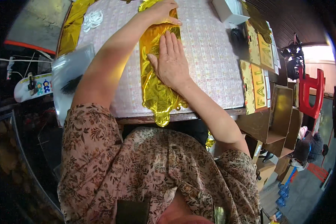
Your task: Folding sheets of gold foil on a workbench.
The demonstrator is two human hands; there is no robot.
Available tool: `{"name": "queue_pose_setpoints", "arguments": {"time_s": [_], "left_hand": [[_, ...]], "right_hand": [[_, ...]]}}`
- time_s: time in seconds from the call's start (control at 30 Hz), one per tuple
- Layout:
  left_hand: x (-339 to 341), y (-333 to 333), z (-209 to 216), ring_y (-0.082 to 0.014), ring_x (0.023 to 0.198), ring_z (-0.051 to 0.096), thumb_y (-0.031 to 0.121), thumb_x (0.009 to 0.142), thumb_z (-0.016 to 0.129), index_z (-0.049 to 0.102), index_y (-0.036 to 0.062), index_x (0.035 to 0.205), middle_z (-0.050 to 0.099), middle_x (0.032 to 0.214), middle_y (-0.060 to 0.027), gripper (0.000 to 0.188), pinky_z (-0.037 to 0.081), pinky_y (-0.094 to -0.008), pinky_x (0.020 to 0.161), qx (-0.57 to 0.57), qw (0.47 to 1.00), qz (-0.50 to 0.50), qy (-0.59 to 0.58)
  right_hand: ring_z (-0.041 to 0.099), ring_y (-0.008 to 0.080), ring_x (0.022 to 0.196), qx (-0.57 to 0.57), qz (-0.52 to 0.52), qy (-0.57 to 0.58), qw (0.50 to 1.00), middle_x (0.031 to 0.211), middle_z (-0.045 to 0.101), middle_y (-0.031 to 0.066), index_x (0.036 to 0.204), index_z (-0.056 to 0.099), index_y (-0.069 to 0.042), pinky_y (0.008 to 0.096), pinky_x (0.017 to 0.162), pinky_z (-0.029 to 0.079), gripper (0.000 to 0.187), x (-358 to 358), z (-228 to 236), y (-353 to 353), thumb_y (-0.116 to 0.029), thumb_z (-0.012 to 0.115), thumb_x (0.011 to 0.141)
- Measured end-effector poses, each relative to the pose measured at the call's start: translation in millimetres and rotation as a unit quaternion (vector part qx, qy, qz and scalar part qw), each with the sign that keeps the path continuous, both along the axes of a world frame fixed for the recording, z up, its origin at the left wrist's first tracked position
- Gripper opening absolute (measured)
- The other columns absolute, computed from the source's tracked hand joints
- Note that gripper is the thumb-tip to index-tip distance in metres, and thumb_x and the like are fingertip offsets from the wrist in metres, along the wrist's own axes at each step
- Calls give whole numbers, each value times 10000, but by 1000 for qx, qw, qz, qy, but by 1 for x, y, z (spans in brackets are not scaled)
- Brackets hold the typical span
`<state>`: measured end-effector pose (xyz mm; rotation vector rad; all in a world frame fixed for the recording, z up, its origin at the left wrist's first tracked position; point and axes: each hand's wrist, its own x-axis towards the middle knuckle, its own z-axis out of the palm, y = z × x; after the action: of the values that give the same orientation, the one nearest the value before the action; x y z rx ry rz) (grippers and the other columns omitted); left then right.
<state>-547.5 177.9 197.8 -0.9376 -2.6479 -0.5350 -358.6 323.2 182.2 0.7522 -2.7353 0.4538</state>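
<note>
A long gold foil balloon (150, 84), flat and wrinkled, lies lengthwise on the table in front of me, its rounded tab hanging over the near edge. My right hand (171, 61) rests flat on its middle, fingers stretched out and pointing away from me. Farther up, my left hand (161, 13) lies across the far part of the balloon, thumb apart from the fingers; the fingertips reach the balloon's right side. Neither hand appears to grip anything. The left forearm crosses over the tablecloth from the lower left.
A pale patterned cloth (212, 71) covers the table. Transparent plastic bags (72, 65), a white string bundle (93, 20) and gold foil (71, 31) lie left. On the right are printed cards (254, 87), a white box (229, 11), cardboard boxes (276, 115) and a red stool (310, 93).
</note>
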Motion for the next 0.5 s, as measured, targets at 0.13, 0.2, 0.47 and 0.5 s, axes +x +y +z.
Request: {"name": "queue_pose_setpoints", "arguments": {"time_s": [0.13, 0.2, 0.47, 0.5], "left_hand": [[-14, -7, 16, -395, 1329, 519, 591, 727, 814, 613, -70, 1316, 538, 1428, -291, 908, 409, -447, 1130, -76, 991, -31, -105], [0, -4, 19, -349, 1228, 612, 499, 817, 796, 572, -39, 1397, 576, 1414, -265, 822, 503, -406, 1025, -84, 992, -31, 91], [8, -65, 51, -166, 809, 706, 353, 900, 767, 770, 42, 1021, 767, 889, -91, 334, 546, -335, 778, 66, 980, 103, -154], [12, -79, 44, -160, 811, 709, 337, 894, 768, 772, 53, 1021, 774, 917, -91, 311, 549, -333, 774, 19, 988, 96, -123]], "right_hand": [[283, 432, 1515, -7, 8, 5, 1000, 1598, 318, 324, 1514, 330, 137, 506, 1259, 201, 772, 2, 1, -5, -490, 421, 1074], [280, 431, 1516, -9, 5, 8, 1000, 1601, 313, 323, 1517, 324, 137, 505, 1259, 202, 776, -1, -2, 0, -494, 419, 1074], [254, 414, 1532, 21, -12, -12, 1000, 1617, 299, 305, 1531, 300, 132, 483, 1270, 181, 779, -2, 1, 7, -494, 407, 1079], [254, 414, 1532, 15, -1, 0, 1000, 1617, 299, 305, 1531, 300, 132, 483, 1270, 181, 779, 0, 2, 3, -494, 407, 1079]]}}
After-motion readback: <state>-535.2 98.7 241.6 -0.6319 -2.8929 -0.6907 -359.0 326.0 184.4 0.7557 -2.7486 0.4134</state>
